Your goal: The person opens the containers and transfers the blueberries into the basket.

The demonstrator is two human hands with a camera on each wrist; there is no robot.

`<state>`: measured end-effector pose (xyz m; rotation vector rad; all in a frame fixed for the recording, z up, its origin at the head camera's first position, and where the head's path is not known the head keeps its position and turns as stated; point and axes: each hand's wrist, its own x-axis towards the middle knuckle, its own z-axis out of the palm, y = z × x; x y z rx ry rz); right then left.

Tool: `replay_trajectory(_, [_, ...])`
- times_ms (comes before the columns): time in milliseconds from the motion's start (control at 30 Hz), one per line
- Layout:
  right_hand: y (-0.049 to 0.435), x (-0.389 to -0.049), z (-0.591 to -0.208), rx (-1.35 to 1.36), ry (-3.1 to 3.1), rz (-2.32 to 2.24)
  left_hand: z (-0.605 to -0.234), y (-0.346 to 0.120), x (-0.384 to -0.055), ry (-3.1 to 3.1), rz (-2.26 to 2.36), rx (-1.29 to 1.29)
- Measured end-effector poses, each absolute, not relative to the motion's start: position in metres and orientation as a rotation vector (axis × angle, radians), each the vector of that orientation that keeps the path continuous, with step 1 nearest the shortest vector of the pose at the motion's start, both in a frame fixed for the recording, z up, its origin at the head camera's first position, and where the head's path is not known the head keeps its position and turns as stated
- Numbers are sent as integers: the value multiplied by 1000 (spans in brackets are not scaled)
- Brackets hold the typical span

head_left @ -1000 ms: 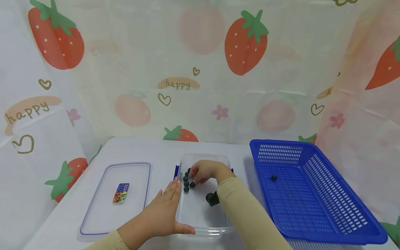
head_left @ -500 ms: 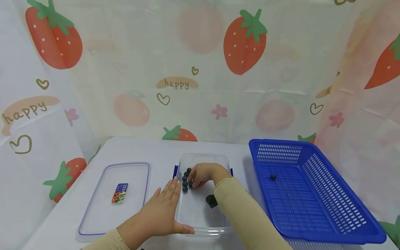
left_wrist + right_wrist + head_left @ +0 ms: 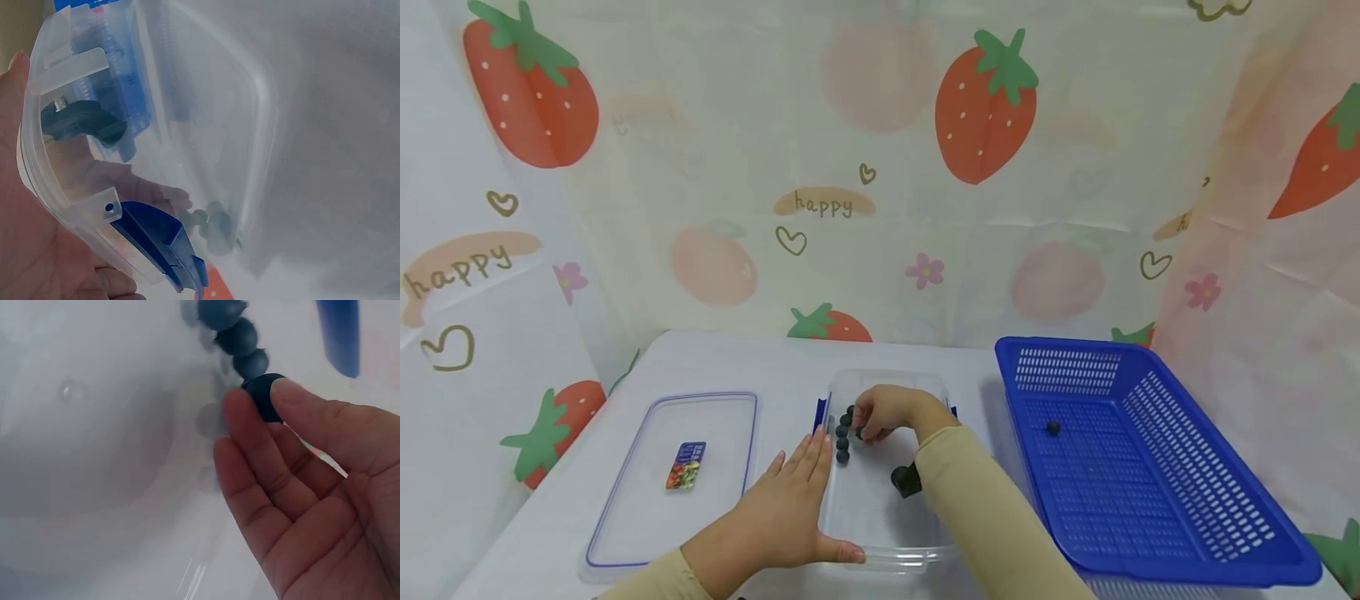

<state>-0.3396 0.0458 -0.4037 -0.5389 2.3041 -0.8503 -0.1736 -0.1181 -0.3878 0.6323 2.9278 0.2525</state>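
My right hand (image 3: 895, 411) reaches into a clear plastic box (image 3: 917, 552) and pinches a blueberry (image 3: 265, 399) between thumb and fingertips. Close beside it, several other blueberries (image 3: 842, 444) lie in a line along the box's left wall. The right wrist view shows their small pointed crowns. Outside that wall, my left hand (image 3: 790, 508) lies against the box with straight fingers, its thumb spread along the near rim. From the left wrist, the blue latch (image 3: 162, 244) hangs off the box side, and the berries show blurred through the plastic.
A blue perforated basket (image 3: 1037, 508) stands to the right, with one blueberry (image 3: 1053, 427) inside. On the left lies a clear lid (image 3: 625, 525) with a blue seal and a small printed label (image 3: 686, 465). A patterned curtain (image 3: 880, 217) rises behind the table.
A loose blueberry beside the row is now between the right fingertips. The right hand dipped toward it, then shifted slightly back toward the box's far end. The left hand stays in place.
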Motion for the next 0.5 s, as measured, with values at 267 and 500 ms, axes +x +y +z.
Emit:
replay_trajectory(267, [47, -342, -395, -615, 2268, -964, -388, -117, -173, 2933, 252, 635])
replay_trajectory(500, [53, -342, -365, -731, 2296, -949, -388, -117, -175, 2929, 248, 616])
